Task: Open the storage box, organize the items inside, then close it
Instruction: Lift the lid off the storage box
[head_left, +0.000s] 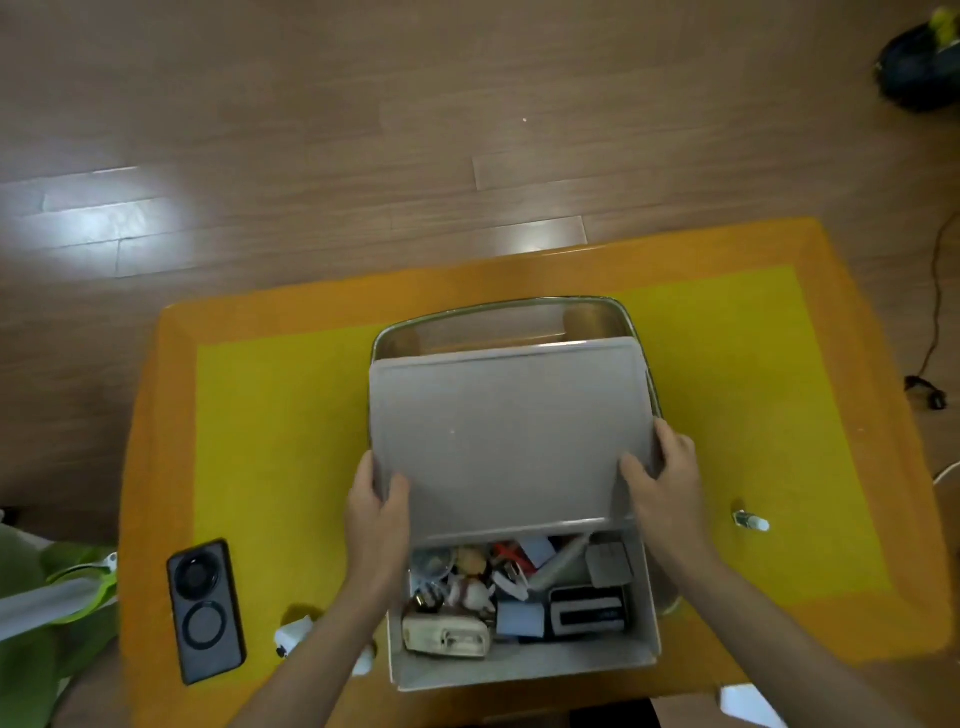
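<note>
On the yellow-and-orange table (291, 405), near its front edge, sits the white storage box (524, 667), its grey lid (504, 436) held over the far half, near half uncovered. Left hand (376, 506) grips the lid's left edge, right hand (662, 483) grips its right edge. Jumbled small items (514, 592) fill the box. Dark phone (205, 610) lies left of it, small tube (750, 520) to the right.

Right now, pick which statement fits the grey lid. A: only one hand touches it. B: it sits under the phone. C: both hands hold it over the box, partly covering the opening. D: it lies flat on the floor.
C: the left hand and right hand grip the lid at its sides, and the storage box shows items only at its near end.
</note>
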